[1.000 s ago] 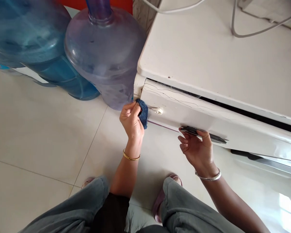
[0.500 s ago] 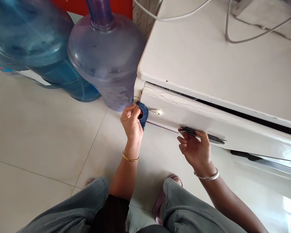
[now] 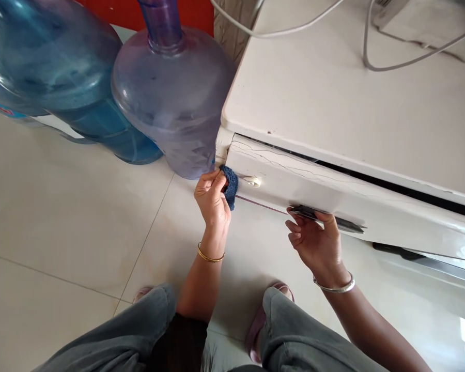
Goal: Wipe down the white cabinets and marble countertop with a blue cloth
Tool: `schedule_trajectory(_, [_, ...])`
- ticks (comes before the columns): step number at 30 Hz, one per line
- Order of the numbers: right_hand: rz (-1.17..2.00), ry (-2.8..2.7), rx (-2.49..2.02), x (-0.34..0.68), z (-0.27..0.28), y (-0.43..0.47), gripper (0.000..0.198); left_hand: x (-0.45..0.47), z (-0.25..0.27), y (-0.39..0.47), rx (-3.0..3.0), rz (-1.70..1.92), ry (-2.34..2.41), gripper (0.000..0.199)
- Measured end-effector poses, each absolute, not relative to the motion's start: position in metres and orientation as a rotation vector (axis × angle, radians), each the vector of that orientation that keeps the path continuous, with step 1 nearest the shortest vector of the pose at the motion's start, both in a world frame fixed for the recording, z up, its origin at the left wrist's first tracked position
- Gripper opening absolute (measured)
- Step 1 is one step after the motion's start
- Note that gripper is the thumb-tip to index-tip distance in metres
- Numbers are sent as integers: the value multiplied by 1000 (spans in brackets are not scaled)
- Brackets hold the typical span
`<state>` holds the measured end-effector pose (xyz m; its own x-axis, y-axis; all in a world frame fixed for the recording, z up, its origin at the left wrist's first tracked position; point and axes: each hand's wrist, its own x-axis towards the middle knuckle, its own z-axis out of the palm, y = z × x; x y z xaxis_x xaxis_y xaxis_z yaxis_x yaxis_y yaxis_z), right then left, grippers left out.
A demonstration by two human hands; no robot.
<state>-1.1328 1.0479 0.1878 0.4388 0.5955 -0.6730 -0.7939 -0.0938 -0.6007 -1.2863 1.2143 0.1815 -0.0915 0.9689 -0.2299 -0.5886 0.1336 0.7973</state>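
Observation:
My left hand (image 3: 214, 201) is closed, its thumb and fingertips pinching a small dark blue knitted piece (image 3: 231, 187) beside the left end of a white drawer front (image 3: 279, 178). My right hand (image 3: 318, 240) is closed around a dark drawer handle (image 3: 349, 225) on that front, thumb above and fingers partly hidden beneath. Between the hands, a thin purplish line (image 3: 261, 204) follows the drawer's lower edge; whether it is thread or trim I cannot tell. A pale, round, raised fitting (image 3: 252, 181) sits on the drawer front, right of the knitted piece.
Large blue water bottles (image 3: 170, 98) stand on the tiled floor (image 3: 70, 206) at the left, close against the white cabinet (image 3: 313, 88). A grey cable (image 3: 366, 41) lies across its top. Another dark handle (image 3: 395, 251) shows lower right. My feet are below.
The view has shifted slightly, moving everything a little right and down. Both hands keep their holds, and the drawer looks the same.

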Motion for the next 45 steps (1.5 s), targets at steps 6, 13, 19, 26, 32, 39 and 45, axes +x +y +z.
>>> schedule_trajectory(6, [1158,263,-1183,-1135,192,1051,37,-1286,183,1213,541,1416,927,32])
schedule_trajectory(13, [1161,271,-1182,-1137,195,1053,35,-1287,181,1217,574,1431,910,33])
schedule_trajectory(19, [1141,288,-1198,-1137,196,1053,38,-1285,181,1214,513,1420,916,37])
schedule_trajectory(26, [1157,260,-1193,-1136,194,1052,39,-1279,194,1209,574,1532,918,24])
schedule_trajectory(32, [1142,294,-1199,-1137,194,1053,38,-1274,188,1207,513,1510,982,30])
schedule_trajectory(39, [1137,330,-1193,-1138,197,1056,35,-1275,190,1209,591,1537,896,26])
schedule_trajectory(45, [1138,324,-1174,-1138,197,1055,32,-1277,192,1211,682,1582,902,21])
